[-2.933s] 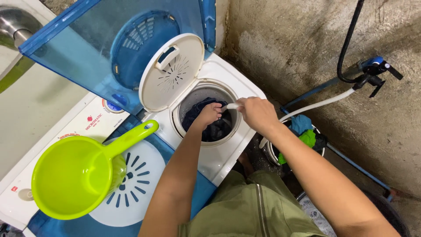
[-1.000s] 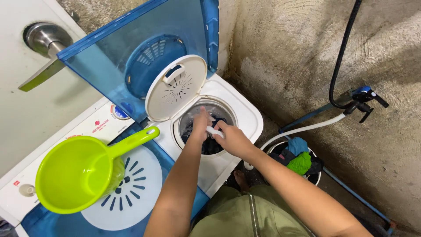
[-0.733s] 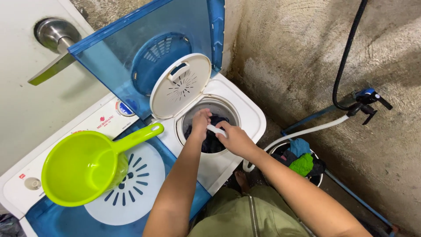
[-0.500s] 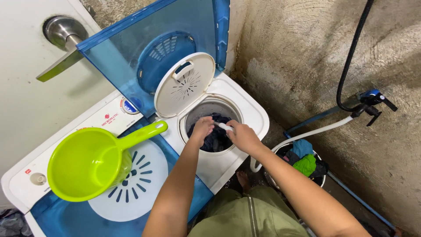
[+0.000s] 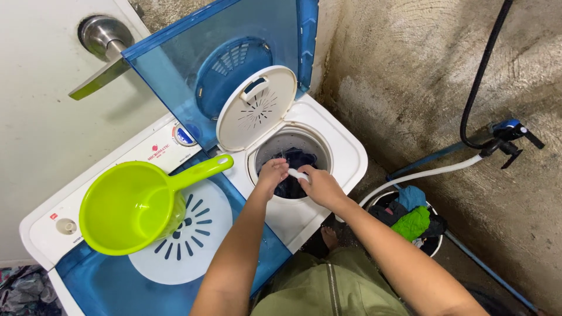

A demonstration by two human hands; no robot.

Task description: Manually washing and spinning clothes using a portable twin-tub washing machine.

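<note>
**Both hands at the spin tub, hose end gripped**

Now, against the frame half a second back, the hands have barely shifted; the view has slid so the washing machine (image 5: pixel 345 153) sits further right and the door handle (image 5: pixel 99 55) shows more fully; the right hand has drawn slightly nearer the left over the tub mouth.

Right hand (image 5: pixel 319 186): fingers curled closed around the end of the white hose (image 5: pixel 421 174), nozzle tip poking out toward the left hand; hose runs off past the machine's right edge to a blue tap (image 5: pixel 506 131) on the wall.

Left hand (image 5: pixel 272 174): loosely curled, fingertips down at the near rim of the spin tub (image 5: pixel 260 153), touching or just above the dark wet clothes (image 5: pixel 295 159) inside; whether it grips cloth, cannot tell.

Round white tub lid (image 5: pixel 256 109) stands tilted up behind the tub; green dipper (image 5: pixel 132 206) rests on the wash-side cover at the machine's left end; bucket of coloured laundry (image 5: pixel 413 219) on the floor beside the right edge.
</note>
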